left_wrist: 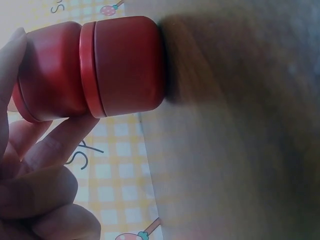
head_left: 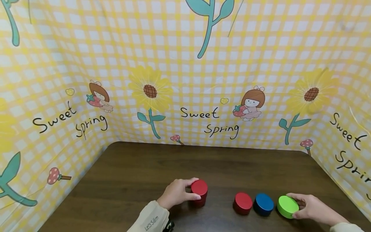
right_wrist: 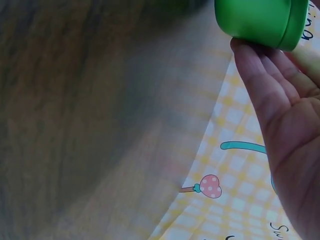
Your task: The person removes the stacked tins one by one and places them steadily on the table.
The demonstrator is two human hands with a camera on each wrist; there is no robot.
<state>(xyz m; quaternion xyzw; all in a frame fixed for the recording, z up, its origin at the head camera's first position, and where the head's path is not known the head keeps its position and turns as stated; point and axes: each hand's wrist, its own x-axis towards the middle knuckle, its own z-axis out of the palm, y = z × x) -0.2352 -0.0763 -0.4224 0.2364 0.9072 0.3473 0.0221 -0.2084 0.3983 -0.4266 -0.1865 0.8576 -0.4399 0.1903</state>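
Two round red tins stand one on top of the other left of the row in the head view. My left hand grips the upper red tin between thumb and fingers. Beneath it is the lower red tin, best seen in the left wrist view. On the right, my right hand holds a bright green tin from its right side, thumb in front and fingers behind. In the right wrist view the green tin is partly cut off by the top edge.
Between the hands, another red tin and a blue tin stand side by side on the dark wooden table, the blue one close to the green. A yellow checked cloth with printed flowers and words hangs around the table's back and sides.
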